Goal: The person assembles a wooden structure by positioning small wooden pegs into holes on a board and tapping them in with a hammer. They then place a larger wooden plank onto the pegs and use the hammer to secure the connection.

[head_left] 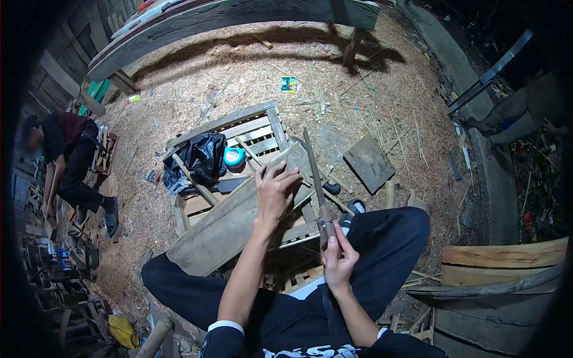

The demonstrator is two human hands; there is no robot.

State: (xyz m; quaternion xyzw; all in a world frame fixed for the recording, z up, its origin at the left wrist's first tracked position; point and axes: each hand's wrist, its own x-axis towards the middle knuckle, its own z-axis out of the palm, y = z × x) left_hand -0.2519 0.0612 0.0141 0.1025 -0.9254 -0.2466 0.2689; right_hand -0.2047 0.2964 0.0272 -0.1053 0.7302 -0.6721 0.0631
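Two hands share the work here, and the wooden plank (239,215) lying slantwise across the slatted crate (250,128) is what they meet over. My left hand (276,191) rests on the plank's upper end, fingers curled down and pressing, so the board stays pinned against the crate and cannot slide. My right hand (339,259), just off the plank's right edge, is closed around the handle of a long blade (315,173), whose tip points up and away past the plank's far corner; gripping low keeps my knuckles clear of the edge. Beyond the plank, on the crate, sit a black plastic bag (200,158) and a small blue tub (234,157). Well left of the plank, another person (71,161) bends over sawdust-covered ground (191,89).
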